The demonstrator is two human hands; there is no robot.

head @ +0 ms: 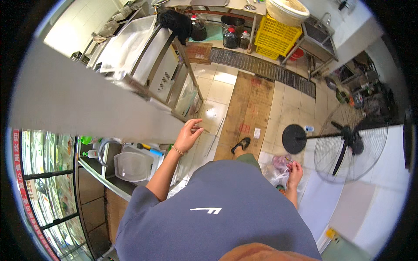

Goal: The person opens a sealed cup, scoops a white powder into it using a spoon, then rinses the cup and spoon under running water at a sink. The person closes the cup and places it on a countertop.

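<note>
My left hand [188, 135], with a beaded bracelet [177, 150] at its wrist, is raised beside the edge of a broad grey panel [91, 101]. Its thumb and fingers are apart, with no object visible between them. At my right side, my right hand [295, 173] has its fingers pinched around a small thin item [288, 159], too small to name. Just beside it in the picture are clear plastic bags [276, 173], one showing purplish contents [281, 162]. Whether the hand touches the bags cannot be made out.
A pedestal fan [351, 140] stands at the right on its round base [294, 138]. Wooden boards [249, 107] cover floor tiles ahead, before a drain grate [261, 67]. A metal rack [163, 78] and a sink with a plastic basin [134, 166] are left; yellow crates [277, 36] stand behind.
</note>
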